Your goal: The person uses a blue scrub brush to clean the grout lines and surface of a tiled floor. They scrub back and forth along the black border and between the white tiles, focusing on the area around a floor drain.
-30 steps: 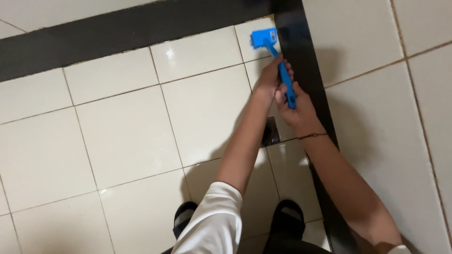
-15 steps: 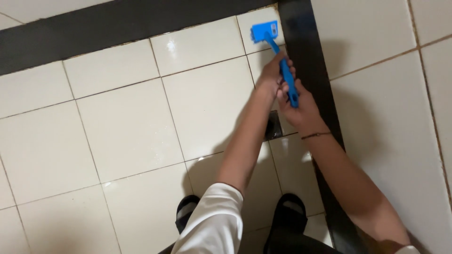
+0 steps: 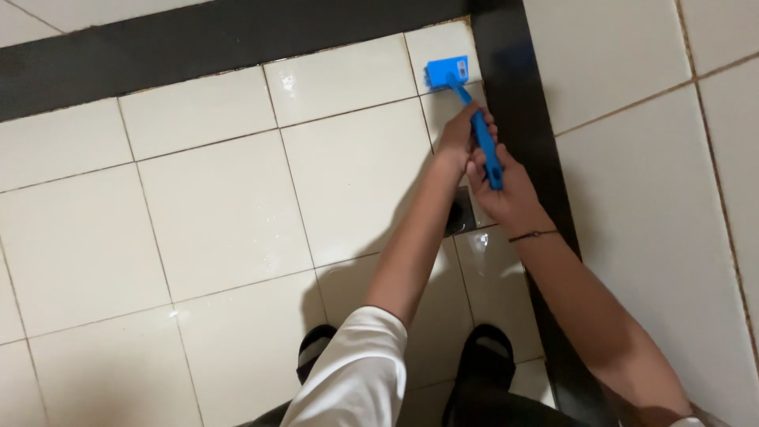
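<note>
A blue long-handled scrub brush (image 3: 474, 119) lies with its flat head (image 3: 446, 71) on a wet cream floor tile in the far corner. My left hand (image 3: 458, 136) grips the handle nearer the head. My right hand (image 3: 504, 190) grips the handle's lower end; a thin dark band circles that wrist. Both arms reach forward over the floor. The brush head sits right beside the black border strip (image 3: 514, 103).
Cream floor tiles (image 3: 221, 213) with wet shine fill the left. A black strip (image 3: 198, 47) runs along the far wall and another up the right side. A small dark floor drain (image 3: 458, 217) shows under my arms. My feet in dark sandals (image 3: 490, 356) are at the bottom.
The brush and both hands have kept the same grip, shifting slightly on the corner tile; the view has drifted a little to the right.
</note>
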